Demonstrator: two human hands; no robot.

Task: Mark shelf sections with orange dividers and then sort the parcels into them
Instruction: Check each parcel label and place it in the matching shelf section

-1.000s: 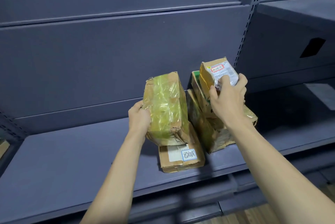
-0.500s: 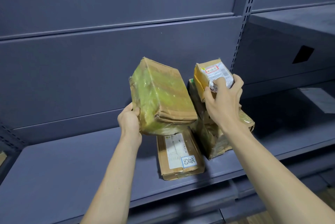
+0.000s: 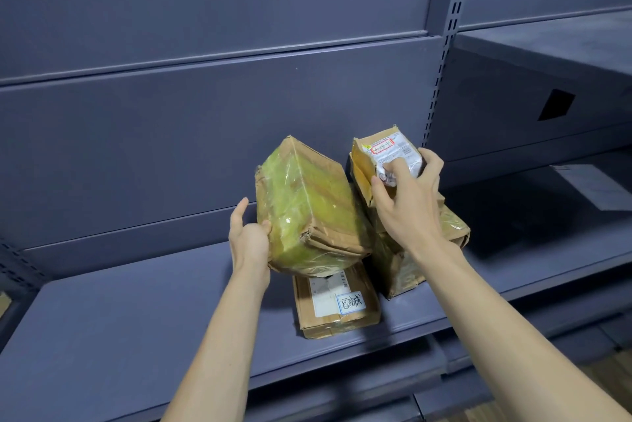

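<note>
The left hand (image 3: 249, 240) grasps the taped green parcel (image 3: 307, 213) at its 8 o'clock corner, tilted clear of the shelf (image 3: 136, 319), likely for sorting. The right hand (image 3: 407, 202) clasps the small labelled parcel (image 3: 383, 154), label up, at 2 o'clock.

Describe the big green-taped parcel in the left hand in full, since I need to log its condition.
The green-taped parcel is a brown cardboard box wrapped in glossy yellow-green tape, crumpled and torn at its lower right end, where the flaps bulge. It is tilted, its top leaning left and back. The left hand holds it from the left near the bottom, thumb on the front face. It sits above a flat labelled box on the shelf; whether they touch is unclear.
</note>
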